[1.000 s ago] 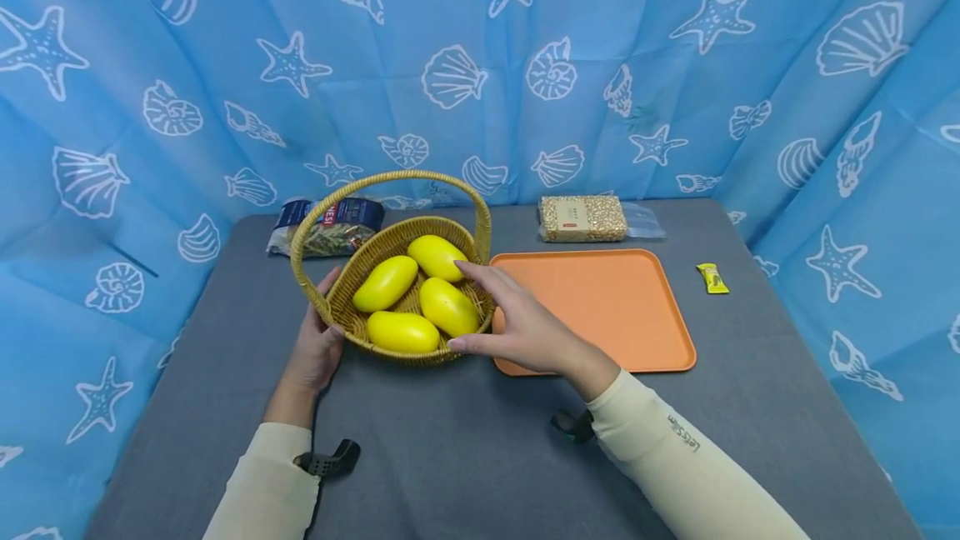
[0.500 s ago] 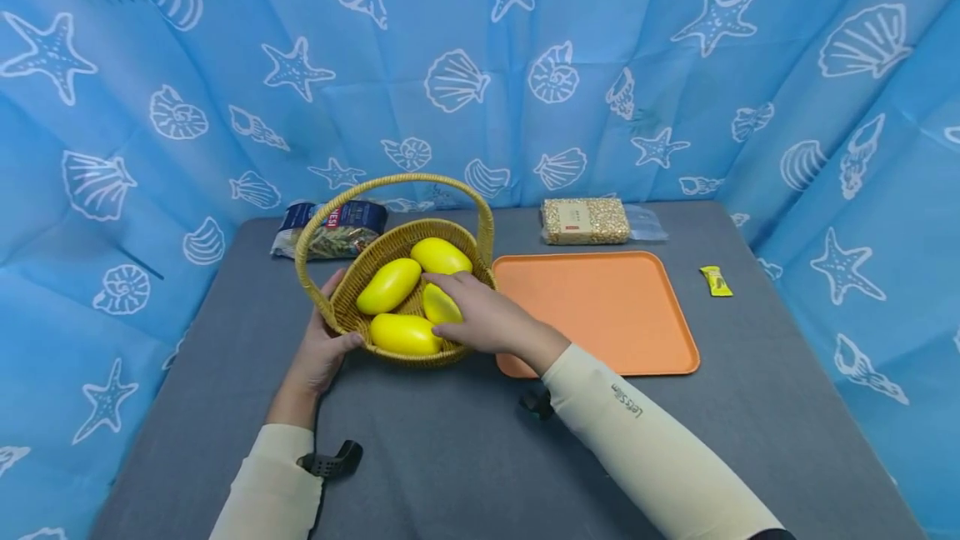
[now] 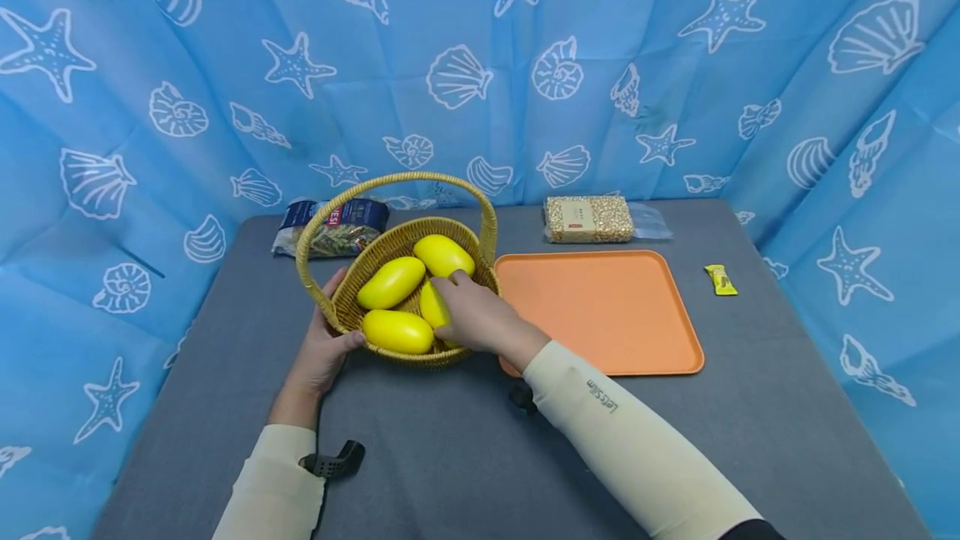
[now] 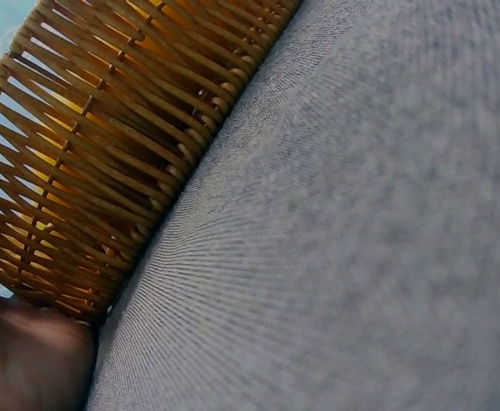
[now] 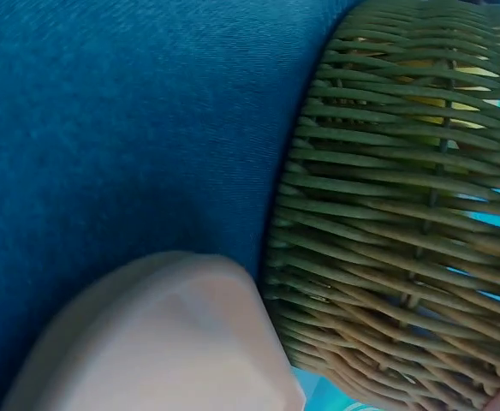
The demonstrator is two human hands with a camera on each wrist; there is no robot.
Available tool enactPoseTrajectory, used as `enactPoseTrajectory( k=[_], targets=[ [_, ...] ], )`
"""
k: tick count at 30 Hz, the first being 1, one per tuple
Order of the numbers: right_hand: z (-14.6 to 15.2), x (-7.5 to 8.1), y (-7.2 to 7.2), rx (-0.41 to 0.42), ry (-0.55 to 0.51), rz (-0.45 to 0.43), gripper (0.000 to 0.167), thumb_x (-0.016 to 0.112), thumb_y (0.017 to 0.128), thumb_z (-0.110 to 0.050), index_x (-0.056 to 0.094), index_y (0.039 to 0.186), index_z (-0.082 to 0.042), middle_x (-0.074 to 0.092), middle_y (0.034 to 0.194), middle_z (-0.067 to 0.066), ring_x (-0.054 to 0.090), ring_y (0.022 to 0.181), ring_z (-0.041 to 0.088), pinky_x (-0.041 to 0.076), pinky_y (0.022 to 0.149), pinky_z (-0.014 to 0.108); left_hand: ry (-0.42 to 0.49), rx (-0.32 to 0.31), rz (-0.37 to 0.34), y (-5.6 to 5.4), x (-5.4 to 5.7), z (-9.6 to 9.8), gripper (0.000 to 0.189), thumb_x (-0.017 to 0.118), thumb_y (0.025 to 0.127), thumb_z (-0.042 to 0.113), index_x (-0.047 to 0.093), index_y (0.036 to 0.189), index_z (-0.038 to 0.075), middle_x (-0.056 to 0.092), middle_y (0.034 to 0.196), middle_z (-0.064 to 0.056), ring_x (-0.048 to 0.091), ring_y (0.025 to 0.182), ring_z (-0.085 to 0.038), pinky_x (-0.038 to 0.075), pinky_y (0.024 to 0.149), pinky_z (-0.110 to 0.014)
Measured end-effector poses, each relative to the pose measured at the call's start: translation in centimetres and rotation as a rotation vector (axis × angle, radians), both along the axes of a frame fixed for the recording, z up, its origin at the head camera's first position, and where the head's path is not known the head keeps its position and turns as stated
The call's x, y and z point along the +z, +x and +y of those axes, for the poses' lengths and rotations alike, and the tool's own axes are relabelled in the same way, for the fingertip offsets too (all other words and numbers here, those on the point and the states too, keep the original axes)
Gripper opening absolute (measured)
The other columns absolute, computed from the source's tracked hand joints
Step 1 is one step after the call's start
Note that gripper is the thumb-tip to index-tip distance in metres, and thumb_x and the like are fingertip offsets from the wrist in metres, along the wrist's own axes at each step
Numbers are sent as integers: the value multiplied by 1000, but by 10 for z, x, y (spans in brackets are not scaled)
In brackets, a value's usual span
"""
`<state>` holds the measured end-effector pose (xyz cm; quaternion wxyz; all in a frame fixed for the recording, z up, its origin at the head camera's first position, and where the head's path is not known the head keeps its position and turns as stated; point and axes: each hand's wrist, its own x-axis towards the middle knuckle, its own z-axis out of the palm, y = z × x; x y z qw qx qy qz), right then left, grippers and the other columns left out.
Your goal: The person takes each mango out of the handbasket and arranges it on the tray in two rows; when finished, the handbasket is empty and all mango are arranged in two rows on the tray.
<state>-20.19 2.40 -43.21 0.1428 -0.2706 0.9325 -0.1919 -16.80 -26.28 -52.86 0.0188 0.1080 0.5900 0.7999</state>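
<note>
In the head view, a woven wicker basket with a tall arched handle holds several yellow mangoes, among them a left one, a rear one and a front one. My left hand grips the basket's left side, thumb on the rim. Reaching over the right rim, my right hand grips the right-hand mango, covering much of it. The left wrist view has the wicker wall beside part of the left hand; more wicker fills the right wrist view's right side.
An orange tray lies right of the basket, partly under my right forearm in view. Behind are a pasta bag and a vacuum-packed bag of grains. A small yellow-wrapped sweet lies at far right. A blue curtain surrounds the grey table.
My right hand has moved left into the basket and its fingers have closed round the right-hand mango. My left thumb has come onto the rim. The front mango has shifted slightly left.
</note>
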Motion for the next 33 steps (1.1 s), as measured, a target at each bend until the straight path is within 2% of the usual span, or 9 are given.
enactPoseTrajectory(
  k=[7, 13, 17, 28, 33],
  targets=[
    [-4, -4, 0, -37, 25, 15, 80, 81, 101, -34, 41, 165, -7, 61, 134, 20, 63, 95, 25, 55, 80, 41, 2, 2, 2, 1, 1, 1, 97, 75, 102, -3, 19, 176, 22, 21, 176, -16, 40, 147, -28, 50, 107, -31],
    [-3, -7, 0, -64, 2, 18, 82, 80, 100, -32, 39, 167, -6, 54, 146, 23, 64, 97, 26, 56, 82, 41, -9, 5, -3, 2, 1, 2, 94, 70, 104, -5, 17, 176, 21, 22, 176, -15, 39, 147, -29, 50, 108, -31],
    [0, -8, 1, -75, -67, 23, 83, 81, 101, -32, 38, 168, -8, 52, 150, 20, 64, 107, 26, 56, 87, 43, -17, 9, -15, 1, 1, 2, 93, 68, 104, -8, 19, 176, 23, 23, 176, -14, 38, 148, -30, 50, 108, -32],
    [14, -3, 5, -100, -321, 14, 84, 82, 101, -28, 37, 170, -14, 44, 160, 14, 55, 126, 26, 52, 101, 46, -16, 6, -11, 1, 2, 2, 93, 66, 104, -9, 17, 176, 22, 22, 176, -15, 39, 147, -29, 50, 107, -31],
    [23, 2, 8, -122, -409, -4, 84, 83, 99, -26, 38, 169, -14, 46, 156, 13, 54, 122, 26, 53, 97, 46, -14, 8, -15, 2, 3, 2, 93, 63, 103, -12, 17, 176, 21, 22, 176, -16, 40, 147, -28, 50, 108, -31]
  ],
)
